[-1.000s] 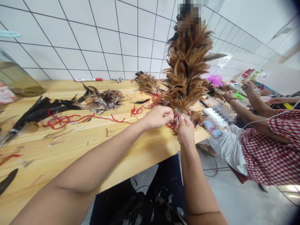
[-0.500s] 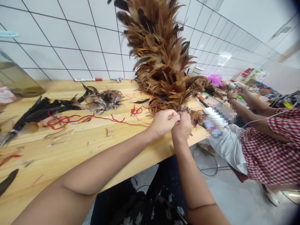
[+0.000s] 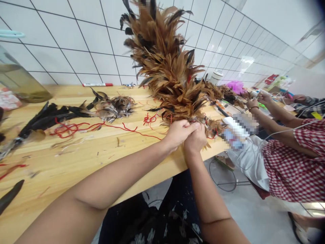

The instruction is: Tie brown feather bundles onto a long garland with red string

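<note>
A big feather duster of brown and black feathers leans up and left from the table, its lower end at my hands. My left hand is closed, its thumb against my right hand; a red string runs across the wood into it. My right hand is a fist around the duster's lower end, though the fingers' undersides and the exact grip are hidden. More small feathers stick out just right of my fist, with a bit of red string among them.
Black feathers and a fluffy feather bunch lie on the wooden table. A red marker rests by the tiled wall. At left stands a jar of yellowish liquid. A co-worker in a checked shirt sits at right.
The feather duster's top has tipped a little left and down. My left thumb has come forward over my right hand, and both hands are pressed closer together.
</note>
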A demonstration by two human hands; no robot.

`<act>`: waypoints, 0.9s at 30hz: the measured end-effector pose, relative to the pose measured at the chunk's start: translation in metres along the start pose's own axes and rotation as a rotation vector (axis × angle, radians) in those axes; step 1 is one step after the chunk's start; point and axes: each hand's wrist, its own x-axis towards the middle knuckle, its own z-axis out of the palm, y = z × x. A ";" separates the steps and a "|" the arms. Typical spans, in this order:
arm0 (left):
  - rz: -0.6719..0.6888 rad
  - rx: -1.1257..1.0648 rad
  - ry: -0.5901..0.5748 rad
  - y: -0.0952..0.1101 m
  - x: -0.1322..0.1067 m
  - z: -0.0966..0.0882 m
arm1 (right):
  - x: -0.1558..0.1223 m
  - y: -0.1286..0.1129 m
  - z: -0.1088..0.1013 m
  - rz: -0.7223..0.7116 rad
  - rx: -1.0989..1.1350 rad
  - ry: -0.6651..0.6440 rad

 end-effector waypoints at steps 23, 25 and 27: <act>0.047 0.135 0.071 -0.007 0.009 -0.003 | 0.000 0.002 0.003 0.014 0.010 -0.004; -0.002 0.080 0.093 -0.004 0.006 -0.001 | -0.001 -0.001 0.004 -0.023 0.022 0.005; -0.055 -0.025 0.091 -0.003 0.005 0.001 | -0.003 -0.003 0.005 -0.066 0.020 0.020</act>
